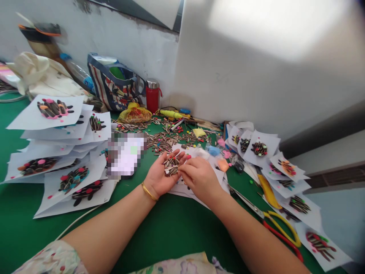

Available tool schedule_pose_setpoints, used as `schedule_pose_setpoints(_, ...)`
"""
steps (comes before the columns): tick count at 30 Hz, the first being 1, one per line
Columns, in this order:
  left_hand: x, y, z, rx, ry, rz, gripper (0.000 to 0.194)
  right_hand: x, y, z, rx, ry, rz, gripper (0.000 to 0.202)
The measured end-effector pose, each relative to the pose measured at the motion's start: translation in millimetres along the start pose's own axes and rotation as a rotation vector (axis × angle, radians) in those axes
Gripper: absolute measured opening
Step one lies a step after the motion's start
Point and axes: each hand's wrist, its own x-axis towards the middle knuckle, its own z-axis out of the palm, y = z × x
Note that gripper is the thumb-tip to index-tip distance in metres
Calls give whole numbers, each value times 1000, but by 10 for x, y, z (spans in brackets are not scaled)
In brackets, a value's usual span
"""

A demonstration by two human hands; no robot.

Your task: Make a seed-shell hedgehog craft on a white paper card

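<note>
My left hand point(159, 177) is turned palm up and cupped, bearing a small heap of striped sunflower seeds point(171, 166). At the right edge of that heap my right hand point(201, 177) has its thumb and fingertips pinched together; what is between them is hidden. Beneath both hands lie white paper sheets point(202, 198), mostly covered by the hands. Just beyond the fingers, more loose sunflower seeds point(161, 140) are scattered over the green table point(148, 232), with small coloured balls among them. An orange lump point(222, 164) and a blue lump point(213, 150) of modelling clay sit right of the hands.
Stacked papers with seed figures point(71, 182) stand at left beside a blurred phone point(125, 156). More decorated sheets point(299, 205), scissors point(265, 215) and a yellow-handled cutter point(268, 188) lie at right. A red flask point(153, 97) and a striped bag point(114, 85) line the wall.
</note>
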Motion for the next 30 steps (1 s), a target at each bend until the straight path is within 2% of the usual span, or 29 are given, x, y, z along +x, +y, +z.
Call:
schedule_pose_setpoints(3,-3,-16,-17,10,-26,-32,38,156,-31,11,-46,-20,-37,17)
schedule_pose_setpoints(9,-7,-28,-20,14,80,-65,35,341,-92,54,-184,-109,-97,13)
schedule_pose_setpoints(13,-17,-28,3,24,96,-74,38,387,-99,41,-171,-116,-99,18)
schedule_pose_setpoints(16,-12,-27,7,1,43,-79,41,385,-86,7,13,-80,-36,18)
schedule_pose_setpoints(19,10,-30,-10,3,-13,-48,40,344,-67,-34,327,-36,132,20)
schedule_pose_setpoints(22,26,-31,-34,19,-13,-23,37,280,-36,-59,641,-13,300,25)
schedule_pose_setpoints(24,26,-28,-40,29,-4,-18,36,233,-1,-57,791,2,373,20)
schedule_pose_setpoints(27,15,-12,-27,31,9,-4,35,158,82,-41,914,24,463,9)
schedule_pose_setpoints(30,11,15,-6,-1,43,27,34,65,196,-38,835,28,511,11)
